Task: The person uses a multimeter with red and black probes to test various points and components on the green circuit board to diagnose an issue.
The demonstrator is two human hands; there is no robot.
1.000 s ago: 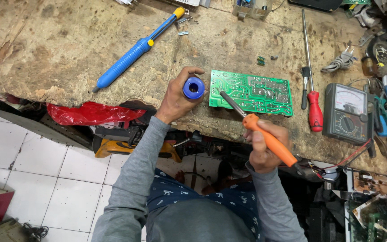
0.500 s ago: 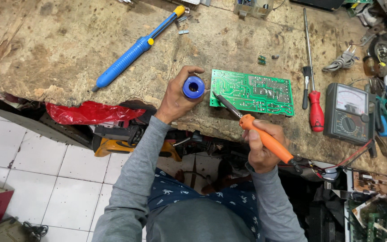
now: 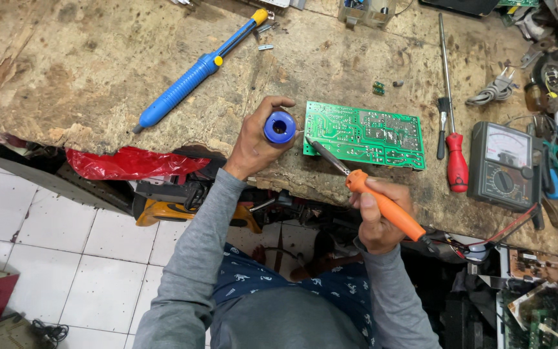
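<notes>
Hands point(image 3: 253, 139) point(image 3: 376, 220) hold blue solder spool point(image 3: 279, 126), orange iron point(image 3: 382, 203) at green board point(image 3: 364, 134).

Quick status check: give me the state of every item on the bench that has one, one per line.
left hand: gripping blue solder spool, raised off the bench
right hand: holding orange-handled soldering iron, tip at the board's left edge
green circuit board: flat, solder side up
blue desoldering pump: lying unused
red-handled screwdriver: lying flat
grey analogue multimeter: face up
</notes>
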